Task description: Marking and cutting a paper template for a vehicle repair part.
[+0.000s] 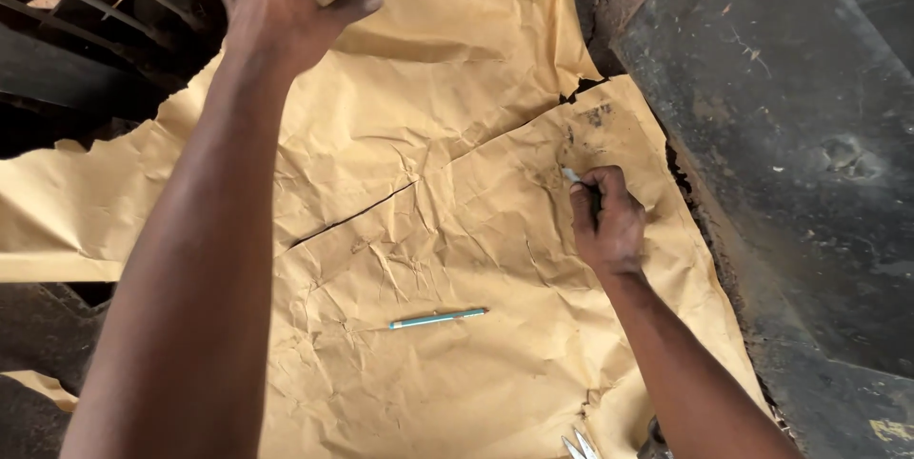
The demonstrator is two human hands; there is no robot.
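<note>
A large sheet of crumpled brown paper [447, 230] covers the surface, with a long cut or tear running across its middle. My right hand [606, 221] rests on the paper's right side, fingers closed around a small pale tool whose tip sticks out above the fist. My left hand [281, 2] reaches to the far top left, fingers spread, pressing at the paper's upper edge. A teal pen [438, 319] lies loose on the paper between my arms.
A dark, worn metal surface [809, 164] slopes along the right side. Dark metal bars [86, 2] sit at the top left. Scissor tips [581, 447] poke in at the bottom edge. A paper scrap [43, 388] lies at the lower left.
</note>
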